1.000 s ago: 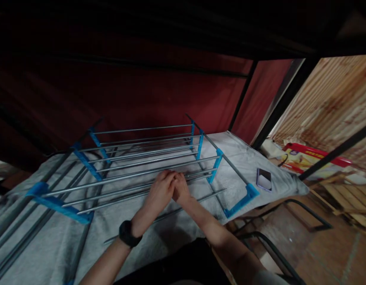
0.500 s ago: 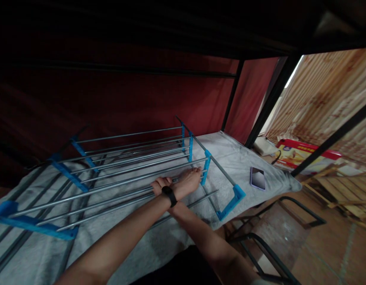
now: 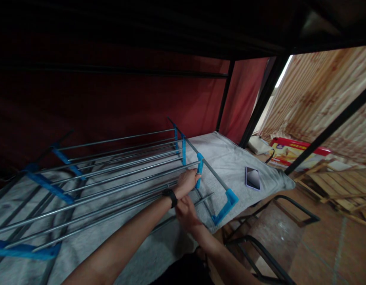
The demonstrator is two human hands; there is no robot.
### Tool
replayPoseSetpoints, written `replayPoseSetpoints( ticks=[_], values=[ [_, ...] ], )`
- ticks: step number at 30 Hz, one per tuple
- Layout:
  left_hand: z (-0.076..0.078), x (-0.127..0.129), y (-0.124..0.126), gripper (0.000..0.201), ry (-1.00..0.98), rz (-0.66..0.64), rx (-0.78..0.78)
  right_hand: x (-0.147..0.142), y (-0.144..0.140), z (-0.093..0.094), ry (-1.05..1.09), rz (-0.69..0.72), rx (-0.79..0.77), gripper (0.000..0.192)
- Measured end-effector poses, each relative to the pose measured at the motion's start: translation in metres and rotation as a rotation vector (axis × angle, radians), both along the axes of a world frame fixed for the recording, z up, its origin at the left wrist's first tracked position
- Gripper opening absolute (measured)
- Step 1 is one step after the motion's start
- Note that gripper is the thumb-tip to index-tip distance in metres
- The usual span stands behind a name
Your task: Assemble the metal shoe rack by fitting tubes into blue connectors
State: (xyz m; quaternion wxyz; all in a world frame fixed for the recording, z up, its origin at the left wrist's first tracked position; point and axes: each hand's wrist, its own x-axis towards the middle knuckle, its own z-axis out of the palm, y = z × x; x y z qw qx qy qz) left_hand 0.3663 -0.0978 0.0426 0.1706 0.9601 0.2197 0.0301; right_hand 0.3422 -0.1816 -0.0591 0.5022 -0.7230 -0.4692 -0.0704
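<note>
A clothes drying rack (image 3: 123,185) of grey metal rods and blue plastic brackets lies across the pale blanket. My left hand (image 3: 187,183), with a black watch on its wrist, is closed at the upright blue bracket (image 3: 200,168) near the rack's right side. Just below and partly behind it, my right hand (image 3: 185,211) has bent fingers close to the rods' right ends; what they pinch is hidden. My wrists cross. Beyond them, a blue corner piece (image 3: 226,208) joins the side tube (image 3: 215,174).
A phone (image 3: 252,178) lies on the blanket (image 3: 230,154) to the right. Black metal posts (image 3: 263,103) frame the bed. A chair (image 3: 278,225), a red and yellow box (image 3: 298,152) and a slatted wooden piece (image 3: 343,186) stand beyond the bed's edge.
My right hand has left the rods on the left of my watch and moved right and down, below my left hand. My left fingers have shifted onto the blue bracket. The view has turned slightly.
</note>
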Motion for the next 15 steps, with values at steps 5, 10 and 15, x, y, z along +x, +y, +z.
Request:
replayPoseSetpoints(
  ticks=[5, 10, 15],
  values=[
    [0.001, 0.001, -0.002, 0.029, 0.008, 0.027, -0.006, 0.077, -0.016, -0.007, 0.201, -0.260, 0.180, 0.031],
    [0.000, 0.000, 0.003, 0.028, -0.019, 0.025, -0.013, 0.105, 0.016, 0.000, 0.325, -0.087, 0.155, 0.030],
    [-0.001, 0.001, 0.009, 0.027, -0.038, 0.027, -0.020, 0.106, 0.020, 0.001, 0.264, -0.122, 0.080, 0.028]
  ],
)
